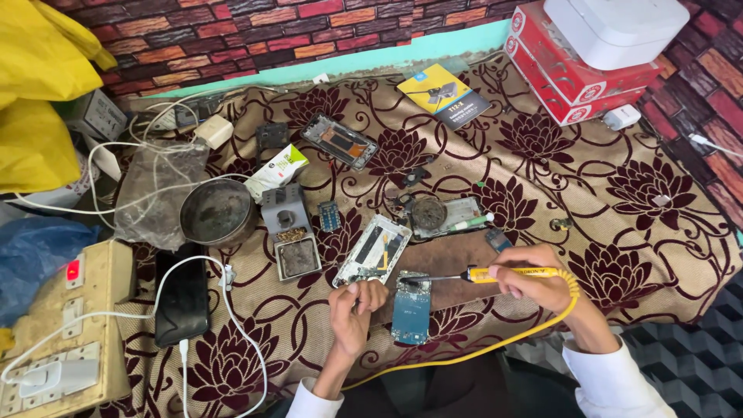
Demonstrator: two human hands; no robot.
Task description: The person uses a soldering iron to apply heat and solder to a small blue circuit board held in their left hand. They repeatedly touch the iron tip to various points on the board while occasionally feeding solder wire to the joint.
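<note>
**Yellow soldering iron at a blue circuit board**

Yellow-handled soldering iron (pixel 495 274) lies in the right hand (pixel 534 280), lower centre-right of the frame. Fingers are wrapped around the handle in a pen-like grip. The metal tip points left and reaches the top edge of the blue circuit board (pixel 412 308); whether it actually touches cannot be told. A coiled yellow cord (pixel 495 345) runs from the handle's rear, curves round the right wrist and trails toward the bottom edge.

Left hand (pixel 354 310) sits just left of the board, fingers curled in loosely near its upper left corner. Whether they pinch something small cannot be told.

The board lies flat at lower centre on a brown mat (pixel 449 267), which rests on the floral maroon-and-tan cloth (pixel 635 193) covering the surface.

Nearby: an open phone frame (pixel 372 250), just above the left hand. A second opened phone (pixel 447 216), above the mat. A grey metal holder (pixel 290 232), left of the frame. A round metal bowl (pixel 217 212), further left. A black phone (pixel 182 296) on a white cable, lower left. A beige power strip (pixel 62 333), at the far left edge. Red boxes (pixel 576 73) with a white device on top, upper right.
</note>
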